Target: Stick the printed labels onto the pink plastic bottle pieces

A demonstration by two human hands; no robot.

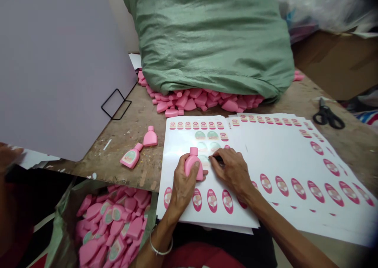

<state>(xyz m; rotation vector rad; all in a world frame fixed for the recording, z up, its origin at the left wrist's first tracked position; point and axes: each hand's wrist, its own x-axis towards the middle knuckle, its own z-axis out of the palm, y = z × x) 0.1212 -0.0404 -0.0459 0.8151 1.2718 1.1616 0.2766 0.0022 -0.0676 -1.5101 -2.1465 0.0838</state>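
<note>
Pink bottle (191,161), left hand (183,186) gripping; stickers (212,200) beneath

We are seeing a pink bottle (191,162), pink ovals (212,200) patterning white sheets (176,158), green sacking (209,39) at twelve o'clock.

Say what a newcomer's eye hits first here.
First, the bulging green sack at top centre, with loose pink bottles along its lower edge. Next, the open bag at lower left, heaped with more bottles. Near centre, the left grip holds one pink bottle over white sticker sheets.
</note>
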